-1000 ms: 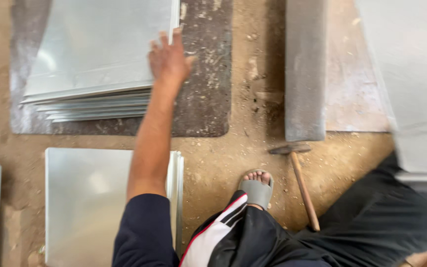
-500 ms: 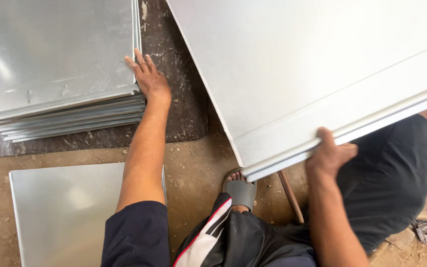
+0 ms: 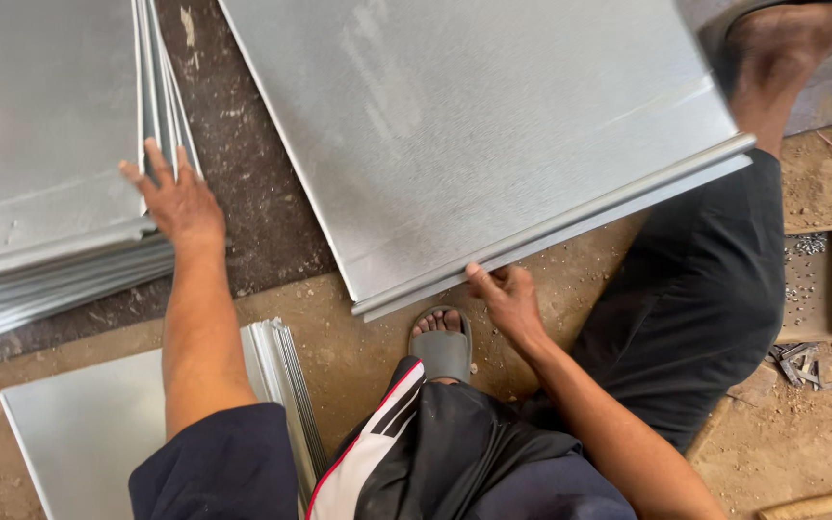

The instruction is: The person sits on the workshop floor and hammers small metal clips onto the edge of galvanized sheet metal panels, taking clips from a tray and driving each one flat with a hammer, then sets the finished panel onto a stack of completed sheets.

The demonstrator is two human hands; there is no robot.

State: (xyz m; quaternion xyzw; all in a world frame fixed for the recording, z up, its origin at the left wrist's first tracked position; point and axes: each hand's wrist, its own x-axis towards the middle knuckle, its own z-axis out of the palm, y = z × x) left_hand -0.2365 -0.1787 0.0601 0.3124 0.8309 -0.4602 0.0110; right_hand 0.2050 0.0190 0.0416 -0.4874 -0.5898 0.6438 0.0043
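Right fingers: the right hand point(image 3: 505, 297) curls its fingers point(image 3: 481, 281) around the folded near edge of the large metal sheet point(image 3: 493, 125), pinching that rolled lip; the grip sits on the stiffest part of the sheet, likely so the thin panel does not flex.
Left fingers: the left hand point(image 3: 177, 197) lies flat with fingers point(image 3: 156, 159) spread on the near right corner of the stack of sheets point(image 3: 40, 173), palm down, holding nothing, apparently steadying the pile.
Large metal sheet: it lies in the middle of the scene, tilted, its far part running out of view, its folded lip toward the person.
Stack of sheets: far left, edges fanned slightly, resting on a dark mat point(image 3: 243, 193).
Second pile: a near-left pile of flat sheets point(image 3: 79, 433) lies under the left forearm.
Feet: a grey sandal point(image 3: 441, 347) sits just near the lip; another foot point(image 3: 782, 48) rests at the sheet's far right.
Floor: bare packed earth floor point(image 3: 570, 289), dusty.
Right side: a shallow rusty tray point(image 3: 816, 284) holds small fasteners, with loose scraps beside it.
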